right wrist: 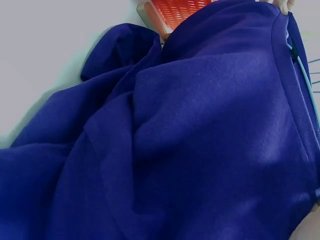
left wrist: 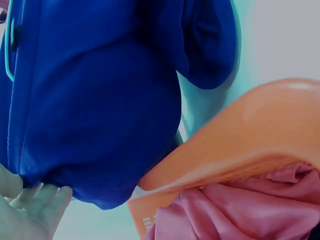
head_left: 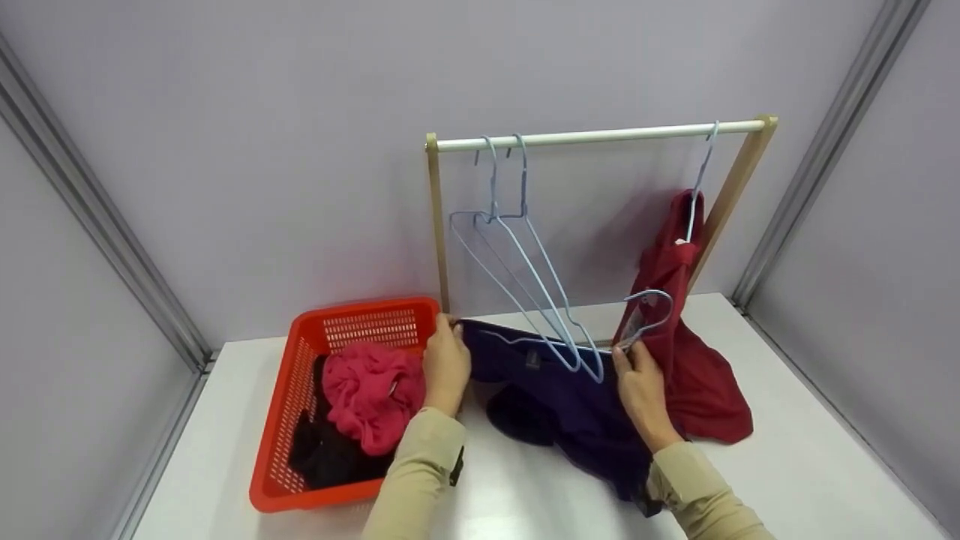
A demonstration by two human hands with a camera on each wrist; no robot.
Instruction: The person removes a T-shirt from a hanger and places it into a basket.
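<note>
My white table (head_left: 202, 442) spreads across the lower half of the head view, and the rack (head_left: 600, 136), a pale bar on wooden legs, stands on it from the centre to the upper right. The red basket (head_left: 268, 427) sits left of centre, its sides slotted, the mouth facing up. Inside it, pink cloth (head_left: 371, 397) lies bunched on top toward the upper right, with black cloth (head_left: 330, 454) showing under and beside it at the lower left. The dark blue garment (head_left: 555, 412) is between my hands, just right of the basket at centre, its lower part drooping toward the bottom of the frame. A dark red garment (head_left: 697, 375) hangs at the rack's right end, its hem resting on the table. Two light blue hangers (head_left: 493, 180) hook over the bar's left part, and a third hanger (head_left: 670, 307) lies along the blue garment's upper edge, its hook at the right. My left hand (head_left: 446, 367) pinches that edge's left corner beside the basket; my right hand (head_left: 641, 390) grips its right end by the third hanger's neck. A small label (head_left: 532, 359) shows inside the edge.
</note>
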